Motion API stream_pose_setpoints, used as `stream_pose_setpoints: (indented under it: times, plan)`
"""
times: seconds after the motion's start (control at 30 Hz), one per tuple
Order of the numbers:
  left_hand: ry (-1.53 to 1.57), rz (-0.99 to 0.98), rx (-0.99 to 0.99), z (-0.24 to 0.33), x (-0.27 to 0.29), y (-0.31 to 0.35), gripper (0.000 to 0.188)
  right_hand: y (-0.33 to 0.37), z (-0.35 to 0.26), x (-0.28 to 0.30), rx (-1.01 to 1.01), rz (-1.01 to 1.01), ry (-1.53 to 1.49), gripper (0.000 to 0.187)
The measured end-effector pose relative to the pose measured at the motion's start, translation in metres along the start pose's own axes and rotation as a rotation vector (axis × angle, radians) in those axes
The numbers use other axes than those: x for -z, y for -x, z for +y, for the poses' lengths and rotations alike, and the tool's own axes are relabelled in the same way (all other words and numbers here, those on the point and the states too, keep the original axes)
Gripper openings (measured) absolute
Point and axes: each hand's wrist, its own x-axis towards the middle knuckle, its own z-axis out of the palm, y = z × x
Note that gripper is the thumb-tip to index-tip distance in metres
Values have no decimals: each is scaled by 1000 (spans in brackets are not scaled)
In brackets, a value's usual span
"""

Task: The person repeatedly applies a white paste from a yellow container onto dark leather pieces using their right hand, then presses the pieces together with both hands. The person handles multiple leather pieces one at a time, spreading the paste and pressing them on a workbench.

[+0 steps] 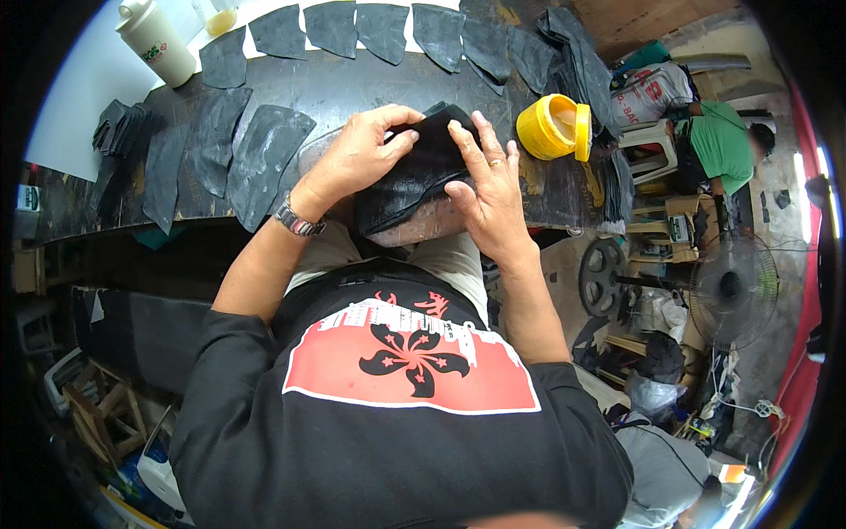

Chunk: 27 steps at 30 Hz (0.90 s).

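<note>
Touching black piece [418, 166], right hand [493, 194] loosely spread

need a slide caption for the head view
Left hand and right hand on a black piece, open yellow tub at right.

This is a small, cluttered workshop for leather-like goods. Along the scuffed, stained dark table [352, 84], cut black leather-like panels [330, 28] lie in a row, with more in stacks [120, 129], near an open yellow tub [536, 132] of pale paste. Beyond, a person in a green shirt [718, 148] bends near a white plastic chair [648, 148]; a pedestal fan [730, 284] stands amid bags, boxes and scraps on the floor.
</note>
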Motion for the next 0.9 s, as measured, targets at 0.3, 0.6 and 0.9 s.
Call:
stream_pose_setpoints:
  times: [0.3, 0.6, 0.9]
  plan:
    - [-71, 31, -81, 15, 4, 10, 21, -8, 12, -10, -30, 164, -813, 89]
    - [377, 353, 34, -2, 49, 9, 20, 3, 21, -24, -96, 135, -785, 99]
    - [539, 549, 129, -52, 127, -45, 16, 0, 47, -32, -22, 615, -524, 67]
